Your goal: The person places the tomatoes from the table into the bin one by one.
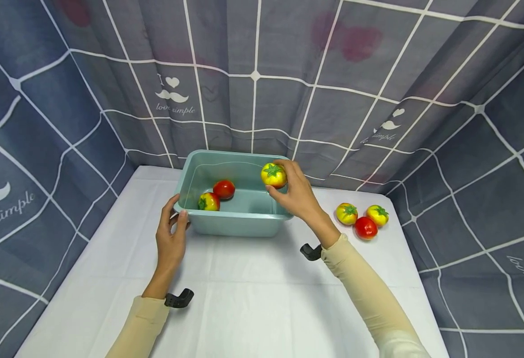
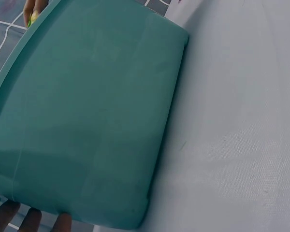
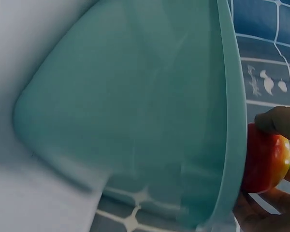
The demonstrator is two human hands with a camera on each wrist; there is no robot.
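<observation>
My right hand (image 1: 295, 191) pinches a yellow-and-red tomato (image 1: 273, 175) with a green leafy top over the right end of a teal plastic basin (image 1: 235, 226). In the right wrist view that tomato (image 3: 265, 159) shows its red side just beyond the basin's rim, with thumb and fingers on opposite sides. My left hand (image 1: 171, 238) holds the basin's front left corner, thumb at the front and fingers at the left side. Inside the basin, toward the left, lie a red tomato (image 1: 223, 189) and a yellow-and-red tomato (image 1: 209, 201) close together.
Right of the basin, a red tomato (image 1: 366, 228) and two yellowish tomatoes (image 1: 346, 214) sit grouped on the white-covered table (image 1: 244, 298). A grey checked curtain (image 1: 226, 99) hangs behind the basin and along both sides.
</observation>
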